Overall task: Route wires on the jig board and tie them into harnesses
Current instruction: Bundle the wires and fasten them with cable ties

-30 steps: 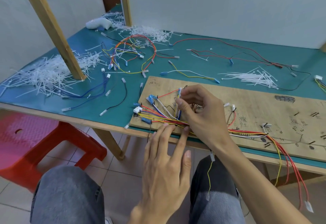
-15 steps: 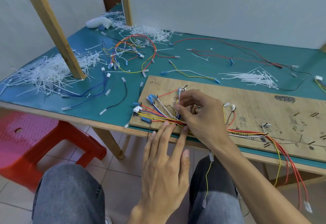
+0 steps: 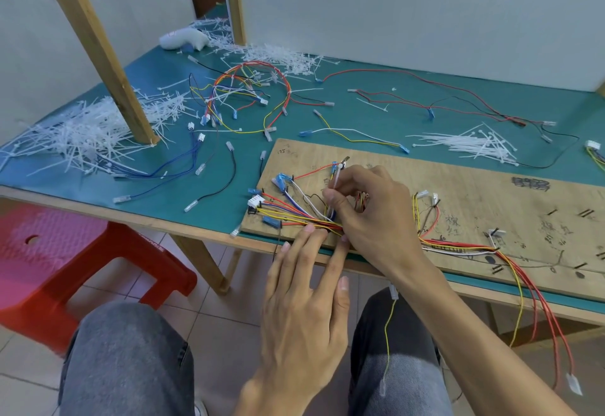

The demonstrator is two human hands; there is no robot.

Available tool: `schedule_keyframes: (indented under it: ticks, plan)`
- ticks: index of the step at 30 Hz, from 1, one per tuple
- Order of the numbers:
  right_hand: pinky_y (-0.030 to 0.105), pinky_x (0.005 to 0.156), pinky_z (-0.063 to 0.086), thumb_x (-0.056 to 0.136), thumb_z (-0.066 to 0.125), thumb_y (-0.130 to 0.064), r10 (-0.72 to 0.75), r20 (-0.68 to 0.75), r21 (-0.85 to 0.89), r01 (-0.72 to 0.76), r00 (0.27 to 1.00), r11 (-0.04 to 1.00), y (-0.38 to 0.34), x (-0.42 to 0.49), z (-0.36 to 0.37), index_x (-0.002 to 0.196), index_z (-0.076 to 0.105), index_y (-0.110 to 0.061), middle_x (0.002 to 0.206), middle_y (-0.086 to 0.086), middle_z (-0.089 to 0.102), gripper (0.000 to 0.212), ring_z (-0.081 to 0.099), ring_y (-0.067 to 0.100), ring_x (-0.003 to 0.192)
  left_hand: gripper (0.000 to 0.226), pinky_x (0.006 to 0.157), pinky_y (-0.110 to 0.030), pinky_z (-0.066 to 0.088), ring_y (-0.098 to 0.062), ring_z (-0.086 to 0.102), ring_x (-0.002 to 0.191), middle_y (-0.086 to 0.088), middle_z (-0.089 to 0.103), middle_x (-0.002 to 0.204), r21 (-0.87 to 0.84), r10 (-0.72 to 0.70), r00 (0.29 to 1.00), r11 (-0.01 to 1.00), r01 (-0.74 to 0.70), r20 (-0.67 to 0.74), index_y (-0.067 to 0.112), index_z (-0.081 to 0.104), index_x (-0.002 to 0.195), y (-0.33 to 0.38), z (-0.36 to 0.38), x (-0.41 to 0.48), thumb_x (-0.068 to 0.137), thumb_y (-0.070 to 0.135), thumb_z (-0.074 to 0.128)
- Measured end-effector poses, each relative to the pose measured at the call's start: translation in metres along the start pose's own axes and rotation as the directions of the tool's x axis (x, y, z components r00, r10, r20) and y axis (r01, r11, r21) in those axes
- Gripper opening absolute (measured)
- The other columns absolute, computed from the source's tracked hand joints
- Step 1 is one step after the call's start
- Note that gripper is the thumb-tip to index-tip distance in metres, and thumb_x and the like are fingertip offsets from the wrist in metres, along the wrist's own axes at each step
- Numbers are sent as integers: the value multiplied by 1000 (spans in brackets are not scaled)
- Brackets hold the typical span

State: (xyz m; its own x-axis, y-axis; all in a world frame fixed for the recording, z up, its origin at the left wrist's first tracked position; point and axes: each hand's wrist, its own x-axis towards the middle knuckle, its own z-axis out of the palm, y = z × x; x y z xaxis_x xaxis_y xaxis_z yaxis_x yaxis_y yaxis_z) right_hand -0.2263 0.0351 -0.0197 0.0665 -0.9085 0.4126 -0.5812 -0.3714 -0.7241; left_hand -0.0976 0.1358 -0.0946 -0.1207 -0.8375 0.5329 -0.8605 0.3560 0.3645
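The jig board (image 3: 474, 193) bears dark pen handwriting. Near its far left corner a small note (image 3: 281, 151) reads roughly "175", though the last mark could be an S. Further right, a heavy black scribble (image 3: 530, 184) covers whatever stands under it. One group of handwritten characters (image 3: 453, 224) and a second group (image 3: 551, 228) are too faint to read. On the counter (image 3: 540, 98), a white object (image 3: 183, 39) carries a reddish mark too small to read.
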Motion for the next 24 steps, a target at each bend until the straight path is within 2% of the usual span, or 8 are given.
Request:
schedule_keyframes:
  ticks: [2,5,8,11,14,18,21,24]
  plan:
    - [57,85,53,91,80,-17,-13,-3,-23,13,1000,1000,-2,-1,0,92,74,-21,72,-29,60,7,62,18,94,48,131,-40,12,-20,23,160,-1,33,168,2,0,1000,1000,0,6,24,48,157,-1,0,0,110,30,44]
    - [55,89,51,88,83,-17,-34,21,-35,35,999,999,-4,-1,-1,92,75,-20,74,-29,59,9,65,18,92,47,131,-41,14,-20,23,160,-1,34,168,-14,-2,1000,1000,2,9,23,51,155,0,-1,-1,109,28,48]
    - [45,83,54,84,87,-18,-5,36,-26,6,999,1000,-4,0,-3,88,77,-21,76,-23,58,11,65,13,86,46,131,-40,15,-20,23,160,-2,35,167,-33,-6,1000,999,6,3,22,53,154,1,-2,0,109,28,48]
    - [29,71,51,84,88,-25,73,33,-10,-73,997,997,-4,1,-5,83,78,-29,86,-8,60,10,63,7,81,46,130,-37,16,-18,25,159,-1,37,166,-49,-4,1000,999,5,8,24,53,154,0,-6,1,109,29,48]
    - [32,69,51,87,85,-31,95,22,17,-96,995,995,-4,1,-4,81,77,-37,87,-7,62,12,63,10,79,44,126,-35,23,-18,29,157,0,39,164,-66,6,1000,998,-5,22,26,56,152,-2,-12,5,108,30,50]
    - [26,66,46,90,82,-33,93,5,28,-93,996,995,-3,0,-4,88,83,-32,76,-14,64,3,60,10,73,41,118,-38,33,-17,34,154,4,42,159,-100,28,998,995,-23,50,28,57,150,-6,-22,11,110,33,48]
    - [20,63,45,90,82,-27,100,50,7,-100,994,995,-2,1,-5,96,82,-31,83,-7,69,7,60,9,69,38,114,-39,39,-14,39,149,7,47,153,-139,40,997,990,-31,63,27,61,145,-8,-32,17,111,35,48]
    - [19,66,38,88,83,-22,75,77,-46,-72,994,996,-2,2,-4,90,79,-31,83,-7,67,10,54,8,69,33,109,-36,44,-10,48,138,11,53,143,-190,86,993,979,-69,85,23,64,138,-15,-43,29,108,24,50]
